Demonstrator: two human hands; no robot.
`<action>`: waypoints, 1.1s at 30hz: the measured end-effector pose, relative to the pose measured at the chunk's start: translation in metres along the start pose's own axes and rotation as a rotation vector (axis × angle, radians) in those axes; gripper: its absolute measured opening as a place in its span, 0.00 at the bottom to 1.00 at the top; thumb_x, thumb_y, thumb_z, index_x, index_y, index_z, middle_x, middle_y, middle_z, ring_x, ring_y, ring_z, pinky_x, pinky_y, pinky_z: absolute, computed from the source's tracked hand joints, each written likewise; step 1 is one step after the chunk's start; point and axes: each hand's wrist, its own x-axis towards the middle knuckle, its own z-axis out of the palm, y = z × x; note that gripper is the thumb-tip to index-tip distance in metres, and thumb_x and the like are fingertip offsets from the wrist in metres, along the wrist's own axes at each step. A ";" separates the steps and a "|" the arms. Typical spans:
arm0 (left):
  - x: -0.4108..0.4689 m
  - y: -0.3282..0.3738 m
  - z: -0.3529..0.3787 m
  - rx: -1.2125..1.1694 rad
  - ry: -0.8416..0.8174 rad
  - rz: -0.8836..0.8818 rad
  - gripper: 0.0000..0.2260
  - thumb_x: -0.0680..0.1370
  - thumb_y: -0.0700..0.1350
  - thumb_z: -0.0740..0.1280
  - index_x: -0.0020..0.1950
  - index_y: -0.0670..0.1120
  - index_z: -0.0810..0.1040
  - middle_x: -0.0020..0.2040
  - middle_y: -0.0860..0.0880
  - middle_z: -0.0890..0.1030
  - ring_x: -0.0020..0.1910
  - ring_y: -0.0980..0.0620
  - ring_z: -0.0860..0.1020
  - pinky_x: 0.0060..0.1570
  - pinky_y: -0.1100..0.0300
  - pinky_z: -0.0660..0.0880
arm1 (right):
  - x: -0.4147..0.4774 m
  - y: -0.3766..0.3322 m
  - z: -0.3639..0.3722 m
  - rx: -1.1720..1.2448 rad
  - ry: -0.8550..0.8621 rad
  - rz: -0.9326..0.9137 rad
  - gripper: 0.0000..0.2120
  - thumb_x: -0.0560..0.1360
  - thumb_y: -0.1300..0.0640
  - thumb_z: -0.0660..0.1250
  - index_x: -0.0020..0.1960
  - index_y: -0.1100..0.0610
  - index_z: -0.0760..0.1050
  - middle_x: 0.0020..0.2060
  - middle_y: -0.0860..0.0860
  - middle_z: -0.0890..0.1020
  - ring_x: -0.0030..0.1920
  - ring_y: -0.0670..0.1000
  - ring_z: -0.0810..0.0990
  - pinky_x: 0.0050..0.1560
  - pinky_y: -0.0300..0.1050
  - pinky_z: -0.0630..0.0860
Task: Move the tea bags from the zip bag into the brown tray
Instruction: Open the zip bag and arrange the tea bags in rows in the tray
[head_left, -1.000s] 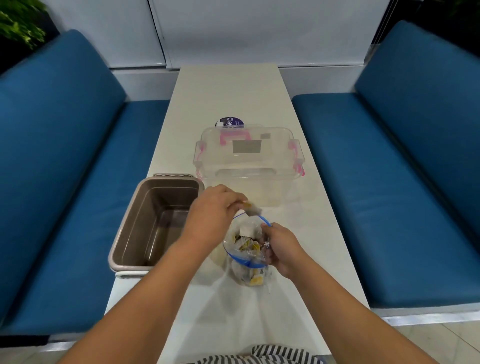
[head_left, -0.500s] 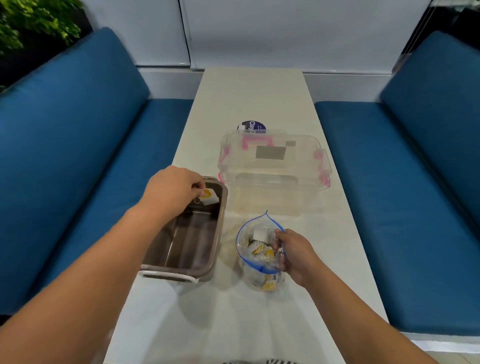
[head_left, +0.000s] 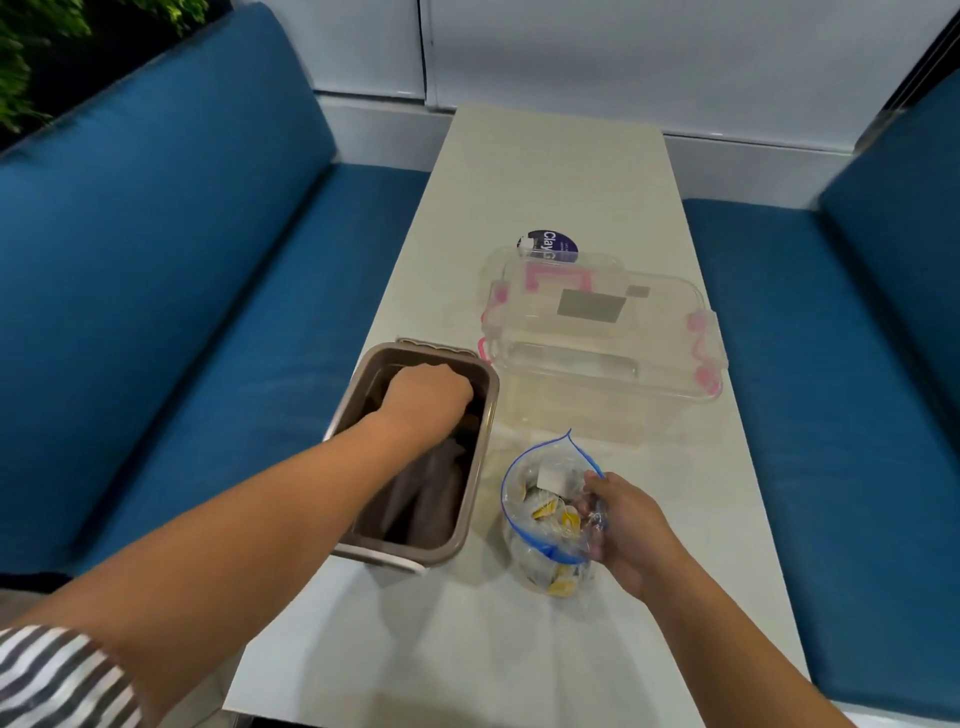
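A striped sleeve (head_left: 52, 675) shows at the near left corner, beside a blue bench cushion (head_left: 182, 260) that runs along the left side of the pale desk (head_left: 545, 166), with green leaves (head_left: 31, 52) above its far end. The left hand (head_left: 428, 400) reaches down into the brown tray (head_left: 480, 462), which stands at the desk's left edge. Its knuckles face up and its fingers curl down out of sight, so it cannot be told whether it holds anything. Just right of the tray stands the zip bag (head_left: 550, 566), its blue-edged mouth open and upward, with the tea bags (head_left: 550, 512), white and yellow, heaped inside. The right hand (head_left: 618, 525) pinches the right side of the bag's rim between thumb and curled fingers. Beyond the bag, towards the far right, sits a clear plastic box (head_left: 602, 332) with pink latches and its lid on. A round purple-labelled item (head_left: 548, 245) lies just behind it. A second blue bench cushion (head_left: 831, 364) lines the right side.
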 end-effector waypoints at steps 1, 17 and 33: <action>0.001 0.001 0.002 0.007 -0.003 -0.001 0.11 0.78 0.39 0.62 0.53 0.48 0.82 0.50 0.46 0.83 0.49 0.42 0.81 0.39 0.55 0.70 | 0.002 0.001 0.000 -0.001 -0.003 -0.002 0.12 0.84 0.56 0.61 0.42 0.57 0.69 0.30 0.52 0.73 0.26 0.49 0.65 0.30 0.41 0.58; 0.007 0.003 0.019 -0.110 -0.001 -0.110 0.09 0.75 0.39 0.70 0.54 0.48 0.81 0.48 0.47 0.83 0.48 0.44 0.82 0.42 0.54 0.76 | 0.018 0.009 -0.007 -0.011 -0.010 -0.027 0.10 0.82 0.54 0.64 0.43 0.56 0.73 0.41 0.58 0.75 0.47 0.60 0.72 0.50 0.57 0.67; -0.018 -0.006 -0.029 -0.326 0.139 -0.222 0.08 0.80 0.51 0.66 0.55 0.51 0.83 0.50 0.49 0.84 0.45 0.47 0.79 0.40 0.56 0.72 | -0.007 -0.001 -0.003 0.011 -0.038 -0.014 0.11 0.84 0.56 0.62 0.44 0.58 0.70 0.32 0.52 0.74 0.26 0.49 0.66 0.28 0.41 0.61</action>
